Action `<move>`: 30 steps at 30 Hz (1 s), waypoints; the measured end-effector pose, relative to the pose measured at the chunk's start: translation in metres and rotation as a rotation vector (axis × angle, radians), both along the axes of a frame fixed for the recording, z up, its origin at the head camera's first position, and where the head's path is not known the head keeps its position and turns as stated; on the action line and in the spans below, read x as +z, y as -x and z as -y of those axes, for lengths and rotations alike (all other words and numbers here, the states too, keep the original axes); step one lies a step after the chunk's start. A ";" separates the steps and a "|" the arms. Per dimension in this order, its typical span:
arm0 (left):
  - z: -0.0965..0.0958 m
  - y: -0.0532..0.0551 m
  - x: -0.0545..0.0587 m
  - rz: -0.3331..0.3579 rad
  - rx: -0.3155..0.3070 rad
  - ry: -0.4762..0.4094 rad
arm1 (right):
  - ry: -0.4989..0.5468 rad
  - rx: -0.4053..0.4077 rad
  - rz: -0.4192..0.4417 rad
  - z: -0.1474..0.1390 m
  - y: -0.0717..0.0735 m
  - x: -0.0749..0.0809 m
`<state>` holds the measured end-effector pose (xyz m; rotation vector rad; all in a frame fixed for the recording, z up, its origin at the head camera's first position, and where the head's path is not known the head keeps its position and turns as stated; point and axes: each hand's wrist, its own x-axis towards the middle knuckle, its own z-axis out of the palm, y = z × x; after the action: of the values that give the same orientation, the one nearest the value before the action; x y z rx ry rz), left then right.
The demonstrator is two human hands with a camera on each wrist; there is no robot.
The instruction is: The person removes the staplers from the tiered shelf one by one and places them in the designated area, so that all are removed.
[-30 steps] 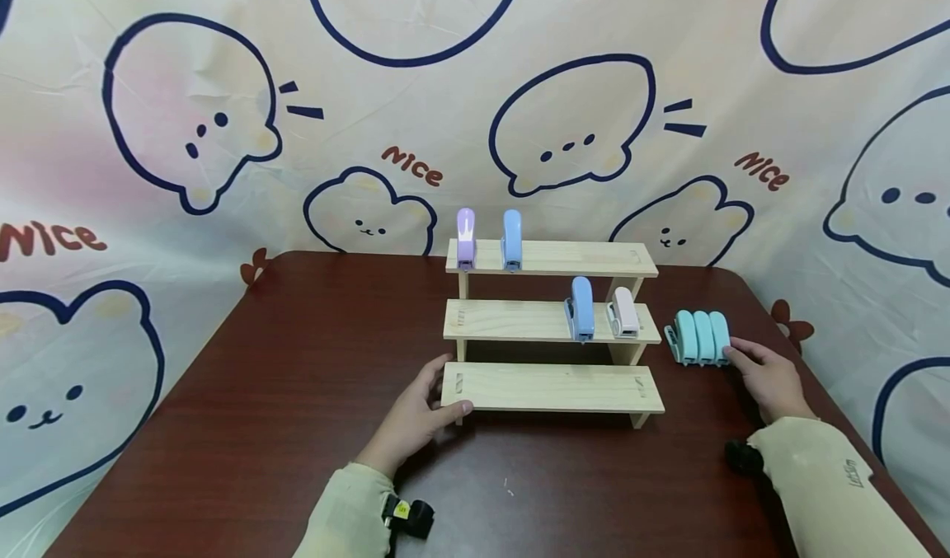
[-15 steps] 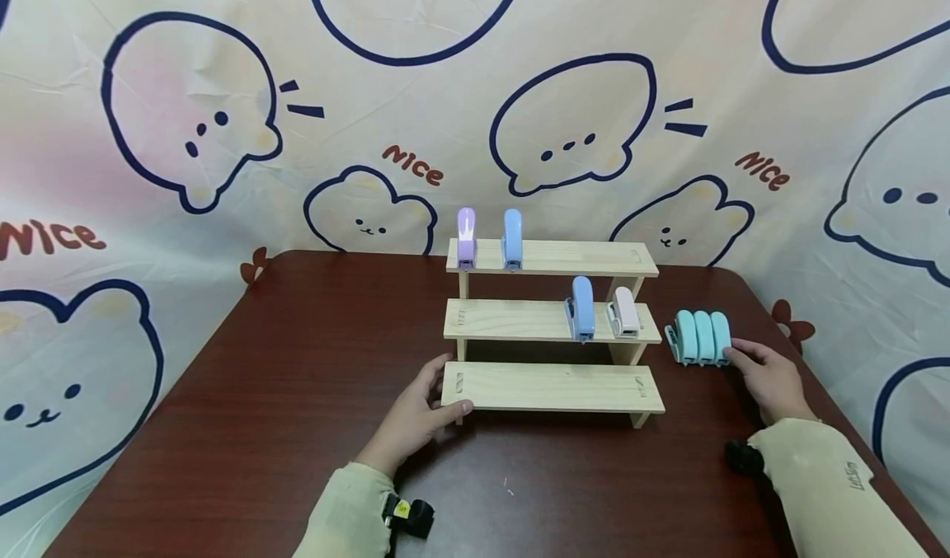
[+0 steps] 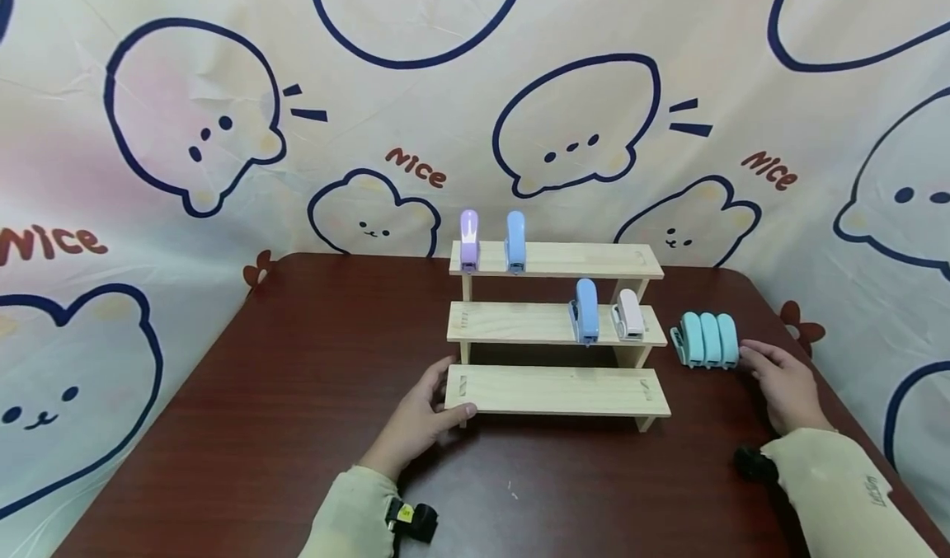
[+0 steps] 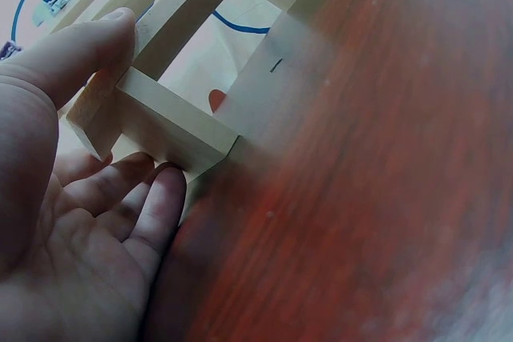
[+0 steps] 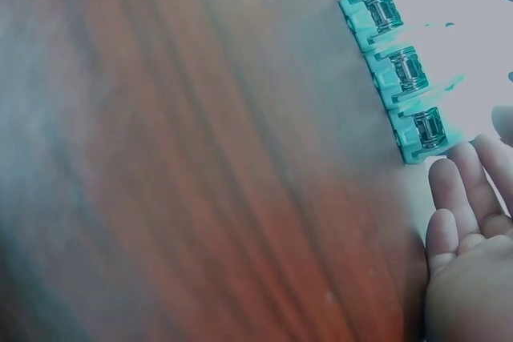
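My left hand [image 3: 416, 414] grips the left end of the bottom step of a three-tier wooden shelf [image 3: 557, 389], thumb on top and fingers below. In the left wrist view the fingers [image 4: 164, 206] lie against the shelf's leg [image 4: 172, 122]. Three teal staplers [image 3: 710, 339] stand side by side on the table, right of the shelf. Just beyond their right end is my right hand [image 3: 787, 385], fingers relaxed, fingertips right beside the last stapler [image 5: 429, 130]. A purple stapler [image 3: 469, 241] and a blue stapler [image 3: 515, 242] stand on the top step.
On the middle step, toward its right end, are another blue stapler [image 3: 586, 311] and a white stapler [image 3: 627, 315]. The dark brown table [image 3: 312, 377] runs back to a cloth backdrop [image 3: 356, 113] with cartoon outlines.
My right hand has drawn slightly to the right, away from the teal staplers. The left hand keeps its hold on the shelf, and the head view has shifted a little.
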<state>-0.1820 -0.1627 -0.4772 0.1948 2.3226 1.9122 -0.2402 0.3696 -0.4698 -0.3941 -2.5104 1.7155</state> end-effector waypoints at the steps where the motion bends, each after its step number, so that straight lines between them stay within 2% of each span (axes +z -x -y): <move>1: -0.001 0.000 0.000 0.003 -0.003 0.000 | 0.044 -0.005 -0.013 -0.001 -0.001 0.000; 7: -0.003 0.001 -0.004 0.002 -0.015 -0.003 | 0.324 -0.045 -0.100 -0.002 -0.007 0.000; 11: -0.003 0.002 -0.005 -0.012 -0.010 0.010 | 0.413 -0.025 -0.129 -0.001 -0.010 0.005; 14: -0.003 0.002 -0.005 -0.020 0.000 0.005 | 0.441 0.010 -0.148 0.002 -0.009 0.011; 20: -0.002 0.002 -0.005 -0.024 0.039 0.046 | 0.402 0.036 -0.195 0.017 -0.007 0.027; 26: -0.002 0.002 -0.005 -0.034 0.053 0.048 | 0.259 0.066 -0.191 0.037 -0.003 0.048; 30: -0.004 0.003 -0.003 -0.047 0.051 0.039 | 0.170 0.083 -0.226 0.052 0.000 0.062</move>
<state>-0.1850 -0.1584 -0.4801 0.1810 2.4153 1.9038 -0.2406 0.3177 -0.4073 -0.0998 -2.2614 1.8920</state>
